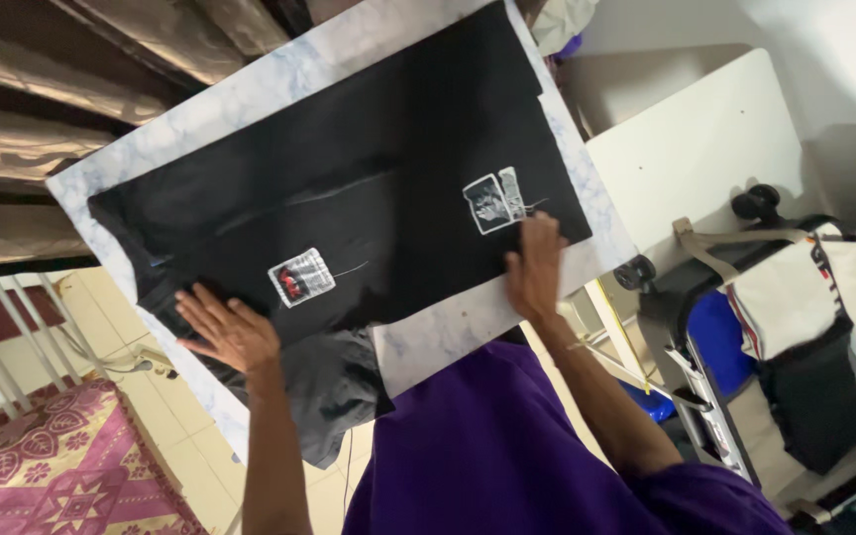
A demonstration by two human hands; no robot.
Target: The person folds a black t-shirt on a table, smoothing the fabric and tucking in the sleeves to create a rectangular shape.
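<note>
Black cloth, a garment [369,188] with two small printed patches, lies flat on the marble-patterned surface [279,84], its long axis running from eight to two o'clock. The left hand [228,332] presses fingers-spread on its eight o'clock end; the right hand [535,267] lies flat, fingers together, at its four o'clock edge.

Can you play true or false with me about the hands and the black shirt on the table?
1. Both hands lie flat on the black shirt. True: left hand, right hand.
2. The shirt is folded into a small square. False: it is spread out wide over the table.
3. The shirt has two small patches. True: one with red, one grey and white.
4. The person wears a yellow top. False: the top is purple.
5. The right hand holds scissors. False: it holds nothing and presses the shirt's edge.
</note>
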